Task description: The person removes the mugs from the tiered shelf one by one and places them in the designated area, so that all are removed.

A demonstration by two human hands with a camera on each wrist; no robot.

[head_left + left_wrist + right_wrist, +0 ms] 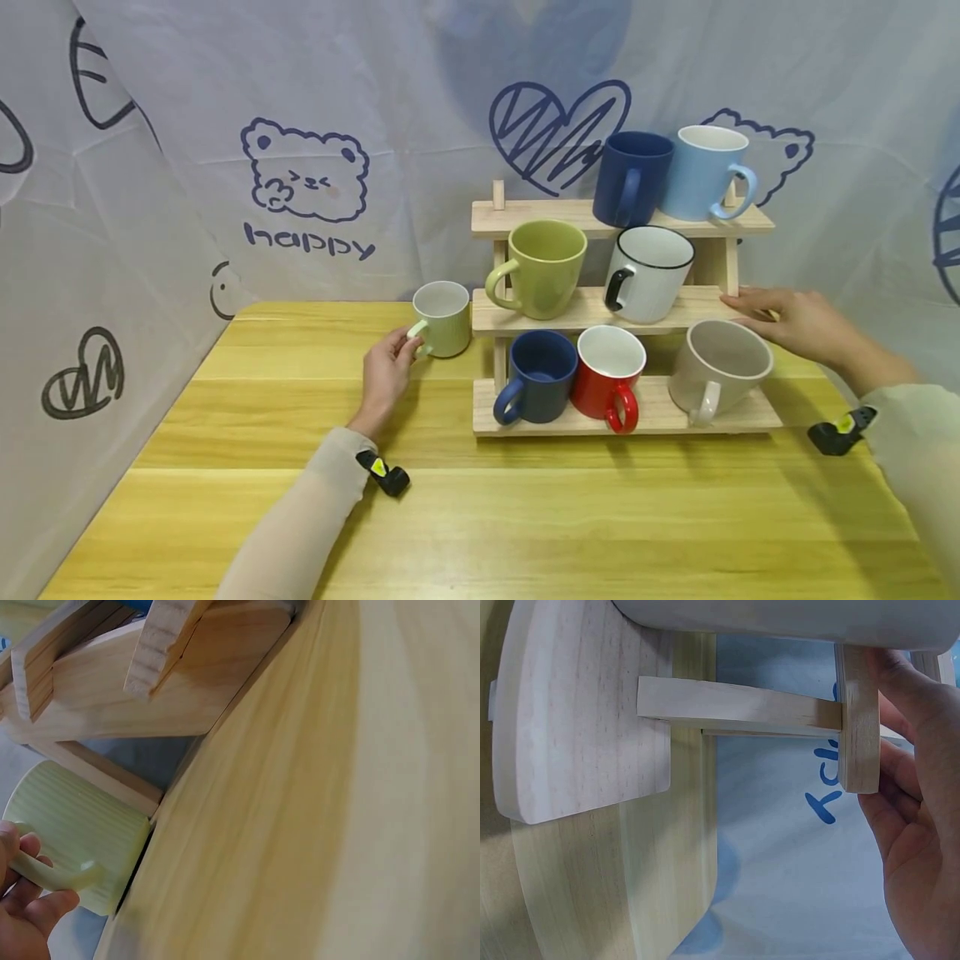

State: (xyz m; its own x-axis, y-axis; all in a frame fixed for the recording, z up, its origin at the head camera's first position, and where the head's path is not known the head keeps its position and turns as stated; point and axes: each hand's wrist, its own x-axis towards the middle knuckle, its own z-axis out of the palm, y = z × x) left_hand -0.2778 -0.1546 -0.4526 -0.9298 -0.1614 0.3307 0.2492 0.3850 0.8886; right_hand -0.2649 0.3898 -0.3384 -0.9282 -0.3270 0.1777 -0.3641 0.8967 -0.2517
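Observation:
My left hand (387, 372) pinches the handle of a pale green ribbed mug (447, 327), which stands upright on the table just left of a three-tier wooden shelf rack (483, 418). The left wrist view shows thumb and fingers around that mug handle (49, 874). At the rack's right side, my right hand (806, 325) holds the end of the middle shelf. In the right wrist view the thumb and fingers lie on both sides of that shelf board (859, 727). Close below this hand sits a beige mug (722, 367) on the bottom tier.
The top tier bears a dark blue mug (634, 179) and a light blue mug (705, 173). An olive green mug (547, 271) and a white black-rimmed mug (654, 279) occupy the middle. A navy mug (542, 379) and a red mug (600, 383) share the bottom. A printed curtain (405, 125) hangs behind.

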